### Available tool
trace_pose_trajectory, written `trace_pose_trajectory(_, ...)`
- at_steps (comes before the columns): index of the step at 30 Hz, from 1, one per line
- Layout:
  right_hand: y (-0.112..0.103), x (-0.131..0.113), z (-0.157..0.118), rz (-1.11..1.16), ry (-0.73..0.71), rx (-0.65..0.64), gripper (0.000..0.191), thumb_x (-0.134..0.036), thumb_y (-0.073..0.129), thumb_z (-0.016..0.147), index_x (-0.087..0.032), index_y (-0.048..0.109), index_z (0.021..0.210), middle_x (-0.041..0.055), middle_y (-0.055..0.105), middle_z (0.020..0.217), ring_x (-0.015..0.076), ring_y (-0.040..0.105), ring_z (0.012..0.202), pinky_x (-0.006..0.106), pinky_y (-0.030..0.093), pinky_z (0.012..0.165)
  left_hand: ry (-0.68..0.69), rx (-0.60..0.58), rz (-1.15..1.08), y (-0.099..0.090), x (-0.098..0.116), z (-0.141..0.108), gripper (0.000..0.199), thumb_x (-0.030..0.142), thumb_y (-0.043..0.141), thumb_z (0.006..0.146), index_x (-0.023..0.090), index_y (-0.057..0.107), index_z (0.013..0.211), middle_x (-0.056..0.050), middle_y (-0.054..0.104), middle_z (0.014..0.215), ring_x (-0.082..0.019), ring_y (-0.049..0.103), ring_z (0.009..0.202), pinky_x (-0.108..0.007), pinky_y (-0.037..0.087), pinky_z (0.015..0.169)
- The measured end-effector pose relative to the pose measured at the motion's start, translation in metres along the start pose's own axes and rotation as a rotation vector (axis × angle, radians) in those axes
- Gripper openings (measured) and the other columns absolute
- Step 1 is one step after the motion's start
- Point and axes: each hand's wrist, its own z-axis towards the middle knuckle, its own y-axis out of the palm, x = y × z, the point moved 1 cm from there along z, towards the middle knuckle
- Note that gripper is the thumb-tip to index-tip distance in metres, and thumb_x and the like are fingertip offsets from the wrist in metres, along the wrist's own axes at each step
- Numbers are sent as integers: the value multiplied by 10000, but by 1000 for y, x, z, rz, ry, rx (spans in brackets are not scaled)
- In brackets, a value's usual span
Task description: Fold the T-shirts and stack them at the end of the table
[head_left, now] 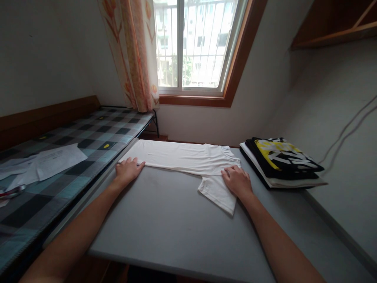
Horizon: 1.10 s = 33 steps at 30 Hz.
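Note:
A white T-shirt [176, 156] lies on a grey table [165, 220], folded lengthwise into a long strip. Its collar end points right, and one short sleeve [219, 195] sticks out toward me. At the left end, my left hand [129, 171] grips the near corner of the shirt, fingers bent over the edge. My right hand [238, 181] holds the cloth by the shoulder, just above the sleeve. The fingertips of both hands are partly hidden against the fabric.
A stack of folded clothes [282, 161], black, yellow and white, sits at the table's right side by the wall. On the left, a bed with a checked mattress [118, 125] carries loose papers [55, 161]. A curtained window [197, 47] is behind the table.

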Motion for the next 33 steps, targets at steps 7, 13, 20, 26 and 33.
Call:
trace_pose_trajectory(7, 2, 4, 2, 35, 19, 13, 330, -368, 451, 930, -182, 716, 993, 127, 648, 1082, 258, 582, 1005, 375, 410, 859, -7, -12, 42, -1, 0, -1, 631, 619, 299, 901, 148, 655, 1126, -207, 656, 1128, -375, 624, 999, -482, 442, 828)
trace_pose_trajectory(13, 4, 7, 2, 92, 30, 23, 320, -365, 463, 917, -190, 708, 1026, 124, 644, 1118, 263, 580, 1007, 379, 422, 848, -20, 12, 19, 2, -5, 1, 632, 631, 307, 896, 166, 632, 1175, -196, 638, 1189, -384, 573, 1094, -512, 432, 874)
trace_pose_trajectory(20, 0, 13, 5, 96, 78, 50, 276, -315, 467, 898, -200, 717, 922, 98, 675, 1040, 243, 602, 949, 343, 401, 805, 266, 103, -130, 14, 8, 0, 475, 491, 342, 947, 209, 612, 1217, -139, 562, 1356, -306, 467, 1286, -581, 206, 1120)
trace_pose_trajectory(26, 1, 21, 9, 107, 102, 21, 276, -292, 453, 901, -196, 709, 866, 89, 705, 985, 230, 623, 919, 318, 376, 762, 632, 19, -384, 18, 55, -18, 451, 427, 410, 944, 184, 568, 1290, -118, 509, 1423, -253, 427, 1343, -486, 266, 1153)
trace_pose_trajectory(33, 1, 23, 9, 106, 98, 17, 286, -284, 438, 908, -191, 708, 883, 92, 705, 1006, 232, 619, 942, 315, 374, 764, 960, 4, -507, 1, 127, -35, 403, 355, 468, 937, 226, 573, 1304, -89, 558, 1375, -230, 489, 1290, -402, 353, 1123)
